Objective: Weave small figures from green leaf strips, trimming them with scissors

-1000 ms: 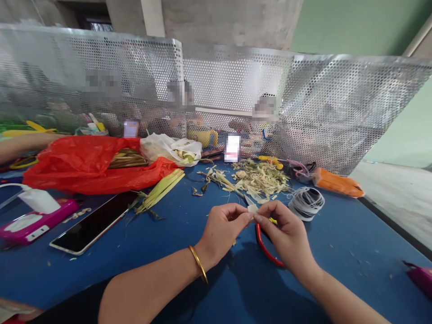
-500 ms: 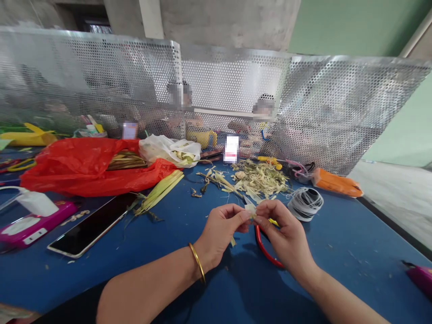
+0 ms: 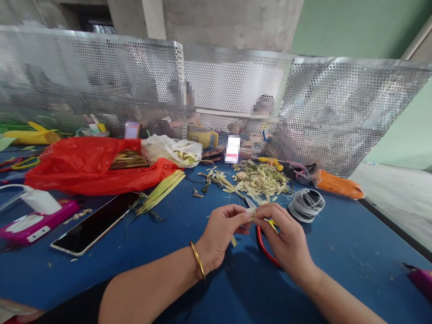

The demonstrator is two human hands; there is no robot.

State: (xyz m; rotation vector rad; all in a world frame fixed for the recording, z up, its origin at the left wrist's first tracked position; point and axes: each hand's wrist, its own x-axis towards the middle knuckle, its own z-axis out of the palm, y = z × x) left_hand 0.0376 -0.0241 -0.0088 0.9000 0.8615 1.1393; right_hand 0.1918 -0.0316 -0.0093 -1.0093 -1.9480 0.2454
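A small pale strip of dried husk (image 3: 250, 211) is pinched between thumb and fingers of my left hand (image 3: 225, 230). From below that hand a pale strip end sticks out. My right hand (image 3: 282, 235) pinches the same piece from the other side, fingertips close to the left ones. Under the right hand, scissors (image 3: 262, 250) with red and yellow handles lie on the blue table (image 3: 189, 288), partly hidden. Their blades point toward a heap of husk scraps (image 3: 261, 177). A spool of grey-white cord (image 3: 305, 205) stands beyond my right hand.
On the left are a red plastic bag (image 3: 91, 166) holding dry stalks, a white bag (image 3: 162, 148), a husk bundle (image 3: 164, 191), a phone (image 3: 96, 223) and a magenta power strip (image 3: 40, 225). An orange packet (image 3: 338, 183) lies right. Perforated metal panels (image 3: 232, 74) stand behind; people sit beyond.
My right fingers have shifted slightly and curl closer over the husk strip. The left hand keeps its pinch. The whole view has moved a little.
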